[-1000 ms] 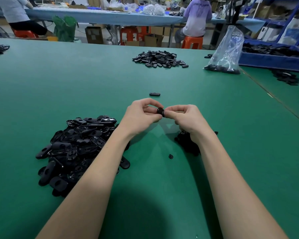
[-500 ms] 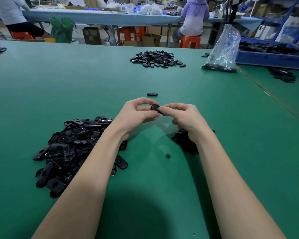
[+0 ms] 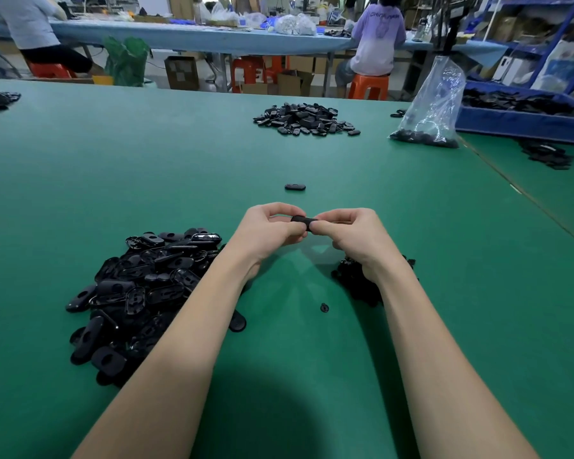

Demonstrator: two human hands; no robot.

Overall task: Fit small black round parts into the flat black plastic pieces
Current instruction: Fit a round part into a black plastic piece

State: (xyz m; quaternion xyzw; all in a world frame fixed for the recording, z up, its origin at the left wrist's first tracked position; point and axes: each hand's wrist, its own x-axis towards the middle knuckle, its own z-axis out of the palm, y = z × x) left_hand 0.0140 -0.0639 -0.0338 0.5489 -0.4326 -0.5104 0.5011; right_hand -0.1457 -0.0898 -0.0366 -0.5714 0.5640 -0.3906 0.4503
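Smooth matte green table (image 3: pixel 146 180), stretching back to a workshop with blue benches and orange stools. Left of the left hand (image 3: pixel 265 231): heap of flat black plastic pieces (image 3: pixel 140 293), glossy, oblong with rounded ends and cut-out holes. Under and behind the right hand (image 3: pixel 355 238): dark pile of small black round parts (image 3: pixel 358 286), one stray round part (image 3: pixel 324 307) lying apart on the green between the forearms. Beyond the hands, single oblong piece (image 3: pixel 295 186), a farther heap (image 3: pixel 305 119), crinkled clear plastic bag (image 3: pixel 434 101). Both hands curled, thumbs and forefingers pinching one held black piece (image 3: pixel 304 221) from either end, raised above the table.
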